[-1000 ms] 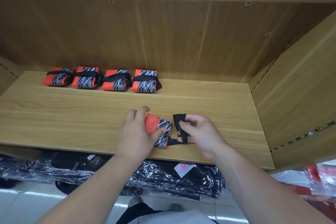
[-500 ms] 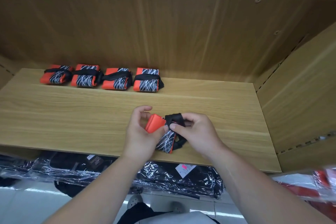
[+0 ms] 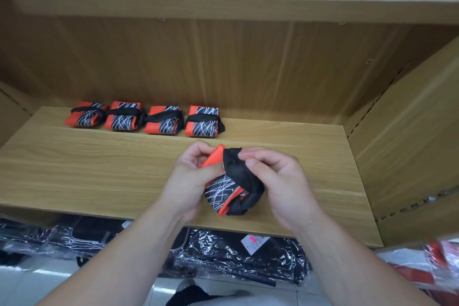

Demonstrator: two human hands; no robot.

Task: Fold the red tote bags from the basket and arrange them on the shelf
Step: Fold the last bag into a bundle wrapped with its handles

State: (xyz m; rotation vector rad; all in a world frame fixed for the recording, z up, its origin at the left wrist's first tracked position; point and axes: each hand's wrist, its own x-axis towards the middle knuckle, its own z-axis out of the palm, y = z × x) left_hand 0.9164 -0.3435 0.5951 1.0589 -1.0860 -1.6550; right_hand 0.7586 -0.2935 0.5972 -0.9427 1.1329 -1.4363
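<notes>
Left grip [image 3: 188, 181] clamped on the folded red tote bag [image 3: 219, 190], right grip [image 3: 283, 181] pinching its black strap [image 3: 239, 171] across the top. I see it held over the shelf [image 3: 99, 169] front. Four tied bags [image 3: 145, 119] sit in a row at the back.

A single wide-angle view looks from the person's head, facing forward and tilted down onto the wooden shelf [image 3: 99, 176] from close by. Both forearms rise from the near edge of the frame, and the left hand [image 3: 191, 181] and right hand [image 3: 283, 184], gripping a tote bag [image 3: 221, 189], sit just below its centre. The far back panel [image 3: 223, 64] fills the middle, an upper shelf [image 3: 223, 7] crosses the top, a side panel [image 3: 409, 131] closes the right, and the floor [image 3: 24, 276] shows nearest.
</notes>
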